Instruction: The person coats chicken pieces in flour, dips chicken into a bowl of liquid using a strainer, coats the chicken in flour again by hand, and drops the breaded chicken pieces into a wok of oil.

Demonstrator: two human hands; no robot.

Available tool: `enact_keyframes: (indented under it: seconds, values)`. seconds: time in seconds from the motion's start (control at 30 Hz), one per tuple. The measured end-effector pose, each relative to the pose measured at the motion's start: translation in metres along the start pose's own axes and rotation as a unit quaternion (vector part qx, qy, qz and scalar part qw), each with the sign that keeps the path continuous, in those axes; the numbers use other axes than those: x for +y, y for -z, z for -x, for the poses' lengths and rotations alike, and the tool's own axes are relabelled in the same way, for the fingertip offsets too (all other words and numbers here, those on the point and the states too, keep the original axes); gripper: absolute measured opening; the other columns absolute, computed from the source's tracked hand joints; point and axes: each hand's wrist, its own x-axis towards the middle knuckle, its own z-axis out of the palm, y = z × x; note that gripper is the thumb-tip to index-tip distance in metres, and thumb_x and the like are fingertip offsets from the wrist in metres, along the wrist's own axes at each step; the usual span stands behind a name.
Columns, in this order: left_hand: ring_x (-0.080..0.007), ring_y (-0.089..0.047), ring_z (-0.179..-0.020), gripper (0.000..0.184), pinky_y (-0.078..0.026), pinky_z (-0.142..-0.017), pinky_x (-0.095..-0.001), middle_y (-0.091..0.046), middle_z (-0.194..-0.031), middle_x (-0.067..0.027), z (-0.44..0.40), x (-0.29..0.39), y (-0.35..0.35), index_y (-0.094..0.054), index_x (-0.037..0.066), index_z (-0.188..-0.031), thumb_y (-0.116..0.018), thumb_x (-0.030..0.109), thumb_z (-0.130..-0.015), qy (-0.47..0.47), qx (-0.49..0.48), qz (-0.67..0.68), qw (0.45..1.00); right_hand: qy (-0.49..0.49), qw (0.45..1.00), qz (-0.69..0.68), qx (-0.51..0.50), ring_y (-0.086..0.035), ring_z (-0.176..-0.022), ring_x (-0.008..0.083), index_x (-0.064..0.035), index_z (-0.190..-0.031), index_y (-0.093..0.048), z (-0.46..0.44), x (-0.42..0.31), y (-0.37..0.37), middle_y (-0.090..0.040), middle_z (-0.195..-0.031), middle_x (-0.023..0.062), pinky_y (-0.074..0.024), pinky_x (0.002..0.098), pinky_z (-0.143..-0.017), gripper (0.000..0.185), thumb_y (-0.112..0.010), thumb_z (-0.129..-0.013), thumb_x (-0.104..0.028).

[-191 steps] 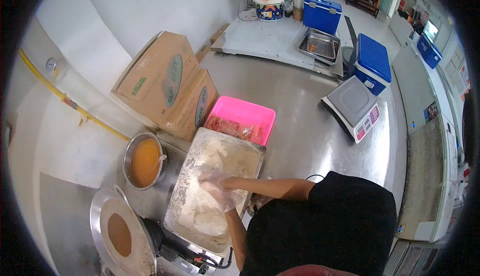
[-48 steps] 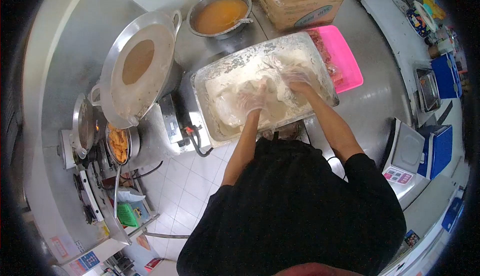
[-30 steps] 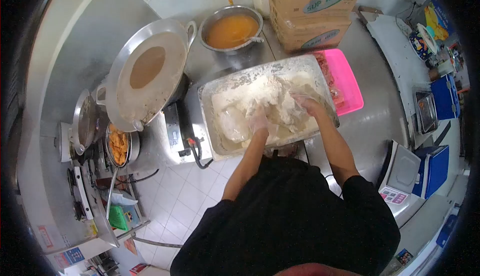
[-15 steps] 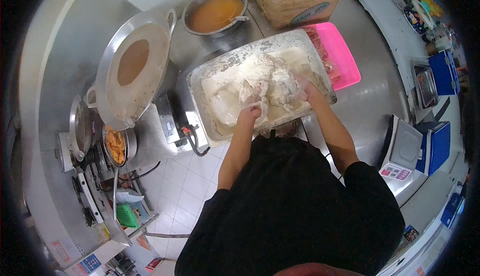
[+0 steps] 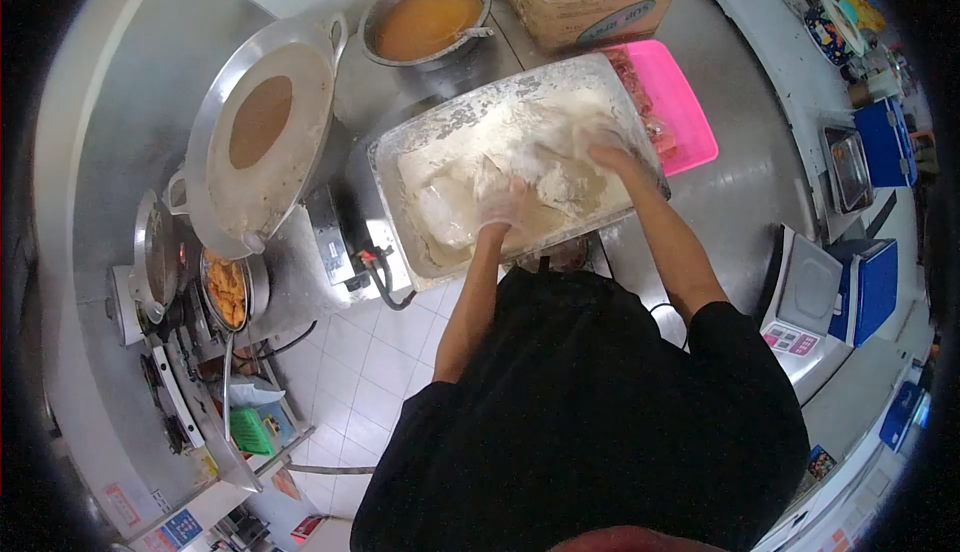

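Observation:
A rectangular metal pan [image 5: 398, 242] holds white flour [image 5: 440, 167] and flour-coated pieces [image 5: 562, 184] whose kind I cannot make out. Inside it, my left hand [image 5: 502, 209], in a clear plastic glove, lies against the floury mass left of the middle; its fingers are partly lost in the white. On the right side my right hand [image 5: 600, 142] is smeared by motion over the coated pieces, so its grip is unclear. A smooth, whitish rounded thing [image 5: 447, 212] sits in the flour to the left of my left hand.
Behind the pan stands a bowl of orange liquid [image 5: 430, 24]. A pink tray [image 5: 680, 112] of raw-looking meat and a cardboard box [image 5: 590, 2] are on the right. A large two-handled pot [image 5: 225, 82] stands left, above a strainer of fried food [image 5: 226, 292].
My right hand has shifted slightly left and up and is now blurred. My left hand has tilted, with its thumb side raised. The flour and pieces between my hands have been stirred about.

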Motion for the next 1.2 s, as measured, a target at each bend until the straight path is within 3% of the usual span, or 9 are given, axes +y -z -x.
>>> enact_keyframes:
  seconds: [0.1,0.23,0.4,0.53,0.6,0.9,1.0,1.07,1.2]
  values:
    - [-0.0334,-0.063,-0.091,0.038,-0.048,-0.082,-0.0446,-0.063,-0.11,-0.0192,0.011,0.021,0.038,-0.042,0.011,-0.124,-0.047,0.025,-0.089,0.004,-0.153,0.063,0.986,0.094,0.957,0.27,-0.038,-0.06,-0.101,0.0287,-0.0044,-0.113,-0.06,-0.015,0.042,-0.041,-0.062,-0.113,0.0172,-0.0454,0.0394,-0.089,0.044,-0.044,-0.091,-0.038]
    - [-0.031,-0.061,-0.088,0.036,-0.048,-0.076,-0.0399,-0.063,-0.106,-0.0168,0.014,0.003,0.011,-0.05,0.01,-0.121,-0.048,0.031,-0.091,-0.01,-0.077,0.286,0.955,0.006,0.995,0.069,-0.074,-0.061,-0.095,0.0337,-0.0042,-0.1,-0.066,-0.016,0.051,-0.047,-0.064,-0.104,0.0212,-0.0459,0.0431,-0.084,0.035,-0.047,-0.086,-0.03]
    - [-0.0274,-0.058,-0.098,0.042,-0.046,-0.079,-0.0365,-0.062,-0.112,-0.0142,0.013,0.023,0.081,-0.056,0.004,-0.12,-0.058,0.033,-0.089,0.23,-0.06,0.689,0.685,-0.085,0.971,-0.198,-0.104,-0.057,-0.109,0.0295,-0.0012,-0.119,-0.058,0.04,-0.123,0.054,-0.059,-0.121,0.0187,-0.0437,0.0381,-0.091,0.051,-0.05,-0.091,-0.043]
    - [-0.0282,-0.056,-0.105,0.052,-0.045,-0.086,-0.0375,-0.06,-0.116,-0.0142,0.006,0.001,0.073,-0.052,0.005,-0.126,-0.064,0.032,-0.083,0.102,0.046,0.227,0.968,-0.035,0.993,0.037,-0.111,-0.047,-0.121,0.0336,0.0,-0.125,-0.052,-0.011,-0.112,0.052,-0.05,-0.13,0.0226,-0.0368,0.0384,-0.101,0.054,-0.046,-0.093,-0.043]
    - [-0.0297,-0.055,-0.109,0.056,-0.044,-0.089,-0.0386,-0.06,-0.116,-0.0154,0.002,0.005,0.061,-0.052,0.009,-0.126,-0.066,0.036,-0.079,0.048,0.213,0.185,0.958,0.003,0.988,0.146,-0.045,-0.042,-0.126,0.0346,-0.0008,-0.128,-0.049,-0.028,-0.084,0.04,-0.046,-0.133,0.0231,-0.0323,0.0392,-0.105,0.056,-0.043,-0.093,-0.044]
    - [-0.0299,-0.061,-0.098,0.062,-0.044,-0.09,-0.0389,-0.064,-0.107,-0.0168,-0.04,-0.003,0.038,-0.055,0.008,-0.12,-0.068,0.044,-0.071,0.001,0.041,-0.052,0.998,-0.123,0.972,-0.174,-0.102,-0.044,-0.123,0.0268,-0.0022,-0.134,-0.044,-0.033,-0.019,-0.034,-0.045,-0.137,0.016,-0.0301,0.0368,-0.106,0.055,-0.042,-0.095,-0.042]
    - [-0.0277,-0.061,-0.092,0.054,-0.044,-0.088,-0.0375,-0.066,-0.099,-0.0154,-0.026,0.002,0.056,-0.057,0.007,-0.115,-0.067,0.04,-0.074,0.032,0.023,0.134,0.99,-0.149,0.93,-0.3,-0.15,-0.048,-0.117,0.0216,-0.0025,-0.133,-0.046,-0.081,0.076,-0.074,-0.049,-0.133,0.0114,-0.0346,0.0336,-0.102,0.052,-0.047,-0.095,-0.037]
    - [-0.0254,-0.062,-0.091,0.048,-0.046,-0.086,-0.0388,-0.065,-0.1,-0.0144,-0.021,0.011,0.094,-0.055,0.005,-0.117,-0.06,0.037,-0.082,-0.099,-0.141,-0.08,0.982,-0.151,0.939,-0.249,-0.182,-0.049,-0.114,0.019,-0.0028,-0.131,-0.048,-0.072,0.089,-0.074,-0.053,-0.128,0.0096,-0.0373,0.0319,-0.098,0.048,-0.051,-0.094,-0.034]
    - [-0.0227,-0.061,-0.092,0.04,-0.049,-0.083,-0.0396,-0.062,-0.107,-0.012,-0.009,-0.012,0.039,-0.051,0.006,-0.124,-0.048,0.032,-0.094,-0.048,0.028,0.342,0.938,-0.098,0.948,-0.262,-0.151,-0.05,-0.113,0.019,-0.0025,-0.13,-0.049,-0.001,-0.01,0.005,-0.053,-0.127,0.01,-0.0388,0.032,-0.097,0.048,-0.051,-0.095,-0.035]
